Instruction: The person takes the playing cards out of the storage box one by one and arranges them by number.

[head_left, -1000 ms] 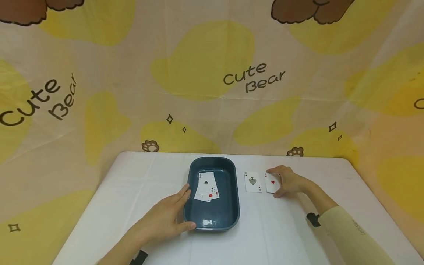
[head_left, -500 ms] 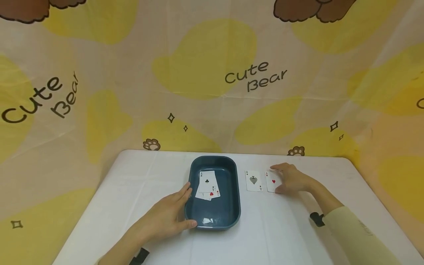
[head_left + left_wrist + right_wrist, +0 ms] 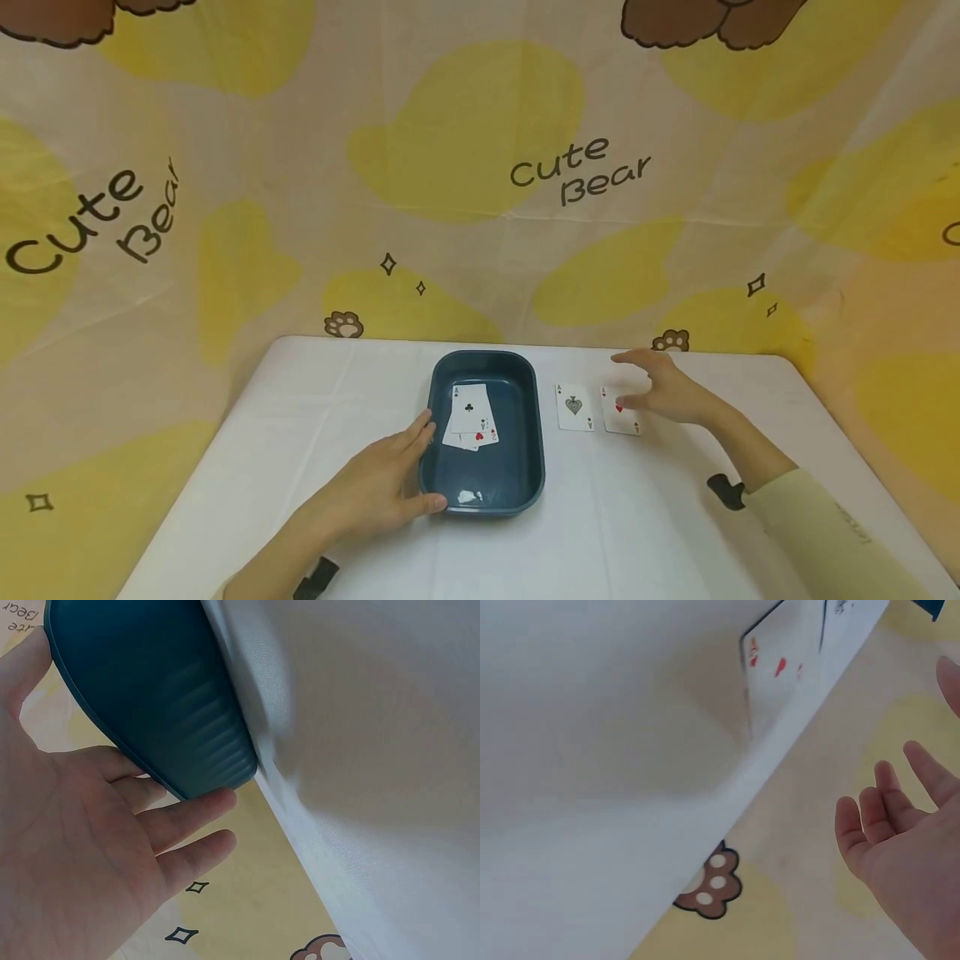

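Note:
My left hand (image 3: 385, 479) rests against the left side of a dark blue tray (image 3: 531, 467), thumb at the near corner, fingers fairly straight along the rim. The left wrist view has the fingers (image 3: 191, 817) touching the tray's outer wall (image 3: 165, 705). Inside lies an ace of clubs (image 3: 469, 404) over other cards, one with a red heart showing. Right of the tray, an ace of spades (image 3: 573, 407) and an ace of hearts (image 3: 628, 421) lie face up side by side. Over the ace of hearts hovers my right hand (image 3: 663, 387), thumb and fingers spread, holding nothing.
A white cloth covers the table (image 3: 600, 533), whose back edge meets a yellow patterned curtain (image 3: 480, 267). Black straps (image 3: 726, 492) show near the wrists.
My right hand has lifted up and back from the ace of hearts, so the card's lower right corner now shows. The left hand and the tray stay put.

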`<state>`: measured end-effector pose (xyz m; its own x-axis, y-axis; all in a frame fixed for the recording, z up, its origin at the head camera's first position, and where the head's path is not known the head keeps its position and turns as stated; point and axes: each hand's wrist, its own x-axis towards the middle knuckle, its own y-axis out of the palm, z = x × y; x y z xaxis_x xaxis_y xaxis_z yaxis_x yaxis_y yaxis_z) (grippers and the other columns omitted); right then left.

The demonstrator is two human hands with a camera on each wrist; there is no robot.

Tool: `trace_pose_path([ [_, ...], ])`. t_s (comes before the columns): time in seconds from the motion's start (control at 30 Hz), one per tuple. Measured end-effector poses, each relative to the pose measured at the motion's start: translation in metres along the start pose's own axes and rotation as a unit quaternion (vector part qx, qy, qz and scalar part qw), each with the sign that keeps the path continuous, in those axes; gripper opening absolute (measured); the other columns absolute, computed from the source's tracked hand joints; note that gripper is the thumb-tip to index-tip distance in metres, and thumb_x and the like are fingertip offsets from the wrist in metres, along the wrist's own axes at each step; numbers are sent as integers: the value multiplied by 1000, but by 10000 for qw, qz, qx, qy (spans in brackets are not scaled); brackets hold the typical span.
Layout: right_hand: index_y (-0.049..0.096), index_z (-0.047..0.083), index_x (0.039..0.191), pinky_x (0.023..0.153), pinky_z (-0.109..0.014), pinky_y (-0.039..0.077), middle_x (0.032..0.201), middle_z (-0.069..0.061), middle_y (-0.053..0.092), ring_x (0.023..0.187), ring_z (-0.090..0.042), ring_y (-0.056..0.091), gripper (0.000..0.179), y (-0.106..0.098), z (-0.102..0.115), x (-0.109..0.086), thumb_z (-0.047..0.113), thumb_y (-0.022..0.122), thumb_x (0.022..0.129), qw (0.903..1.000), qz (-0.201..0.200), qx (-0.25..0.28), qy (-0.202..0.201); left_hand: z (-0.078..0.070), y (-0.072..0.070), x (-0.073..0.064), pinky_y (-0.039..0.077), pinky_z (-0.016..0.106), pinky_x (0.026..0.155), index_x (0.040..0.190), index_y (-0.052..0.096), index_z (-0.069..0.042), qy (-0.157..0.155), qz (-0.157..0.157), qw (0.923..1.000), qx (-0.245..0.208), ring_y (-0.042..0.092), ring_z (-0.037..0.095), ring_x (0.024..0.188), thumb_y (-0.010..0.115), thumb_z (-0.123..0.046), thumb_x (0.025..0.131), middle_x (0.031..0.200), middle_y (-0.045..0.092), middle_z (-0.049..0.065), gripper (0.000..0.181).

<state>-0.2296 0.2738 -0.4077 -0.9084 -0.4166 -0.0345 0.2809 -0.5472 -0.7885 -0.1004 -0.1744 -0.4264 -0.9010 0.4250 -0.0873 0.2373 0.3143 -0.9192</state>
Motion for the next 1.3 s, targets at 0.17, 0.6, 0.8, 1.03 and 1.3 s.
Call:
trace_pose_path([
  [0.17, 49, -1, 152, 114, -76, 26, 157, -29, 40, 146, -52, 30, 70, 1, 17, 2, 18, 80, 92, 9998, -43, -20, -201, 0, 0, 1, 40, 55, 117, 163, 37, -6, -25, 12, 10000, 25, 42, 37, 149, 71, -68, 88, 173, 22, 4, 103],
  [0.6, 47, 6, 154, 111, -74, 36, 159, -21, 38, 143, -48, 36, 72, 14, 42, 10, 26, 80, 94, 9996, -99, 142, -240, 0, 1, 1, 40, 56, 117, 163, 37, -7, -89, 14, 10000, 25, 42, 37, 148, 71, -69, 88, 173, 22, 4, 103],
  [0.8, 47, 6, 154, 112, -73, 35, 160, -21, 38, 145, -48, 36, 73, 22, 52, 14, 22, 82, 92, 9990, -85, 251, -365, 0, 1, 1, 40, 56, 117, 163, 37, -6, -75, 17, 10000, 30, 42, 37, 149, 71, -70, 87, 173, 22, 4, 104],
  [1.03, 49, 6, 154, 113, -72, 34, 159, -20, 41, 146, -44, 36, 72, 33, 67, 20, 21, 81, 91, 9984, -87, 257, -506, -1, 0, 0, 41, 56, 116, 162, 37, -5, -68, 32, 10000, 26, 43, 38, 148, 72, -69, 88, 173, 24, 5, 104],
  [1.3, 50, 10, 154, 115, -72, 32, 160, -18, 42, 148, -43, 37, 74, 47, 80, 29, 22, 82, 88, 9973, -84, 338, -643, 0, 0, 0, 41, 56, 116, 163, 36, -6, -16, 24, 10000, 31, 43, 38, 148, 72, -68, 88, 173, 23, 5, 104],
])
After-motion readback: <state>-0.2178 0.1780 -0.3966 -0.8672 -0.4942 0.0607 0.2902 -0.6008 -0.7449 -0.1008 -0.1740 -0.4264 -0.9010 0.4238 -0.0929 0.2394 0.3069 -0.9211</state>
